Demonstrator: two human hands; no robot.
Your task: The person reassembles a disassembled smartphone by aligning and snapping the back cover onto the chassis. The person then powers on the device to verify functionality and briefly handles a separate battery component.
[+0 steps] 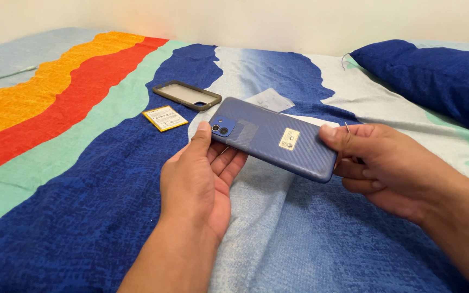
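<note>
In the head view, both hands hold a blue phone (275, 138) above a bed, back side up, with its camera block at the left end and a small pale sticker near the middle of the back. The phone lies slanted, its left end farther and its right end nearer and lower.

The left hand (199, 182) supports the left end from below. Its palm faces up, its fingers are spread loosely under the phone, and its thumb rests against the left edge by the camera block. The fingers are mostly open, cradling rather than clamping.

The right hand (378, 165) grips the right end. Its thumb presses on the top of the back and its fingers curl beneath, closed on the phone. A thin metal pin (347, 128) sticks up from between the fingers of this hand, just behind the thumb.

The sheet (82, 217) under the hands bears wavy bands of orange, red, green, dark blue and pale blue. On it, beyond the left hand, lies a flat yellow battery (164, 118). Just beyond that, lies a grey phone case (187, 95), empty and open side up. A clear plastic wrapper (270, 100) lies right of the case, beyond the phone. A dark blue pillow (435, 81) sits at the far right.
</note>
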